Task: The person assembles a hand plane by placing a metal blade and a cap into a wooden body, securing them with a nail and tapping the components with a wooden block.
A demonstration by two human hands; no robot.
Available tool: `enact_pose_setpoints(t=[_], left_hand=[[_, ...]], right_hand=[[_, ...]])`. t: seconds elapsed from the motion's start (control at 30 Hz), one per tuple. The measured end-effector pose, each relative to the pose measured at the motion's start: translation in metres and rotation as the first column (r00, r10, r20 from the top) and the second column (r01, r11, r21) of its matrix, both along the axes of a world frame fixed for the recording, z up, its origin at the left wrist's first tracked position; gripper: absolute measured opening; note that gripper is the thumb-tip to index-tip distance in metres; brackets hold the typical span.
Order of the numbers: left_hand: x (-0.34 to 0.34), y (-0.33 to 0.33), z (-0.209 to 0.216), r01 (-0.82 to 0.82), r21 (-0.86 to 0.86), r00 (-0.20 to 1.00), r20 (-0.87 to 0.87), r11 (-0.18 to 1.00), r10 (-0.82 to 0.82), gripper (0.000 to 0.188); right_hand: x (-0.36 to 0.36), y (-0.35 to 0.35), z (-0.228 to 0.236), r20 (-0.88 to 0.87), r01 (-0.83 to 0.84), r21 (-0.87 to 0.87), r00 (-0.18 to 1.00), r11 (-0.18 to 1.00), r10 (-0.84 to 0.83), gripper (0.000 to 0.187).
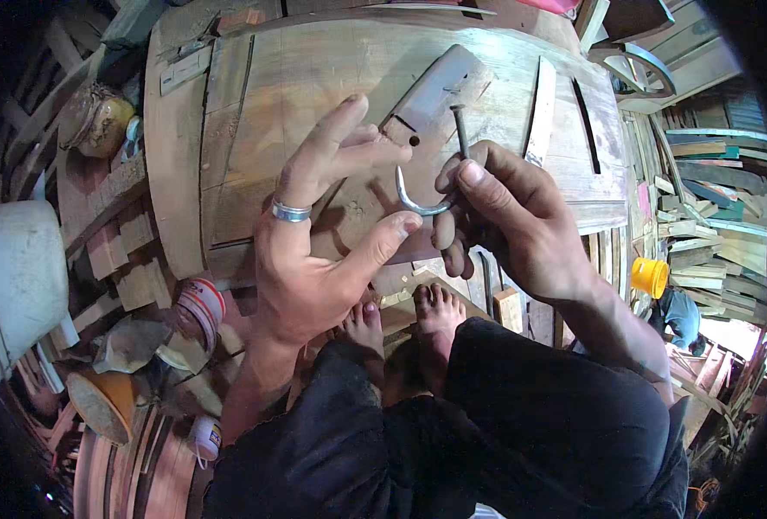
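My right hand pinches a large bent nail between thumb and fingers. Its flat head points up and away from me, while the bright shank curves like a hook toward the left, ending in a pointed tip. My left hand, with a silver ring on one finger, is open beside the hook. Its thumb and fingers are spread around the curved end, and no firm grip shows. Beyond both hands, a grey, long block with a round hole lies slanted on the wooden workbench.
A thin light strip and a dark slot lie on the bench's right side. At left are a white tub, a jar and several containers. Stacked wood and a yellow bucket stand at right. My bare feet are below.
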State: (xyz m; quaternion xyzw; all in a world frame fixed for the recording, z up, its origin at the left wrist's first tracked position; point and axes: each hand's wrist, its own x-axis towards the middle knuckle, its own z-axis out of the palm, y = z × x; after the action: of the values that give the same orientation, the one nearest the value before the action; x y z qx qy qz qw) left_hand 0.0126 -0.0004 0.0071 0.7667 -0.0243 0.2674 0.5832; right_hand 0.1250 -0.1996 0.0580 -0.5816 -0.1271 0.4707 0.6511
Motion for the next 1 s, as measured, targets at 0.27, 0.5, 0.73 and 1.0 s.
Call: enact_pose_setpoints(t=[0.27,0.5,0.73,1.0], left_hand=[[0.000,0.005,-0.005,0.055,0.034,0.998,0.018,0.998,-0.055,0.091],[-0.002,0.003,-0.007,0.031,0.019,0.998,0.046,0.999,-0.032,0.084],[-0.001,-0.002,0.002,0.019,-0.119,1.000,0.012,0.993,-0.018,0.081],[0.001,0.005,-0.003,0.027,0.061,0.997,0.065,0.998,-0.031,0.081]], right_hand=[[-0.001,0.002,0.004,0.005,0.057,0.009,0.998,0.998,-0.057,0.032],[-0.003,0.001,0.000,0.011,0.036,0.015,0.999,0.999,-0.036,0.032],[-0.004,0.001,0.002,0.008,0.051,0.012,0.999,0.999,-0.051,0.031],[-0.005,0.002,0.002,0.043,0.051,-0.014,0.998,0.999,-0.051,0.032]])
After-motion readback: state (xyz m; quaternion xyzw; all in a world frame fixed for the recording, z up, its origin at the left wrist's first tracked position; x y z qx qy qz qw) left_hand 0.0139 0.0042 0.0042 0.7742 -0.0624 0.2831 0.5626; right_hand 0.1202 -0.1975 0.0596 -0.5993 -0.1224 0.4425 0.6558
